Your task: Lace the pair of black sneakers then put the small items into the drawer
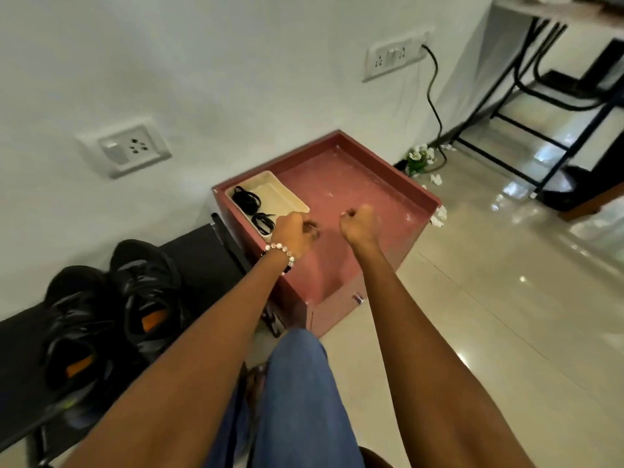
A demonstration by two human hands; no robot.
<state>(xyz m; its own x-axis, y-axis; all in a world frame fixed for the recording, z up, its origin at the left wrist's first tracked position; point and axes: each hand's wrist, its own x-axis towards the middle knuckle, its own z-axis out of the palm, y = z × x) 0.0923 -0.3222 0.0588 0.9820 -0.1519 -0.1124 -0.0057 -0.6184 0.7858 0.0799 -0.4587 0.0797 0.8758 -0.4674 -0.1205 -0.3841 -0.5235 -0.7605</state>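
Both hands, left (294, 231) and right (358, 221), curled empty over the cabinet (354, 197), fingertips blurred.

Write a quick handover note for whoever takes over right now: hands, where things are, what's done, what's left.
Left hand and right hand: both curled into fists over the pink cabinet, holding nothing visible.
Laces: two black bundles in the cream tray on the cabinet top.
Sneakers: on the black bench at left, apparently unlaced.
Drawer: looks closed.
Done: nothing visible.
Left: lace both sneakers, then put the small items into the drawer.
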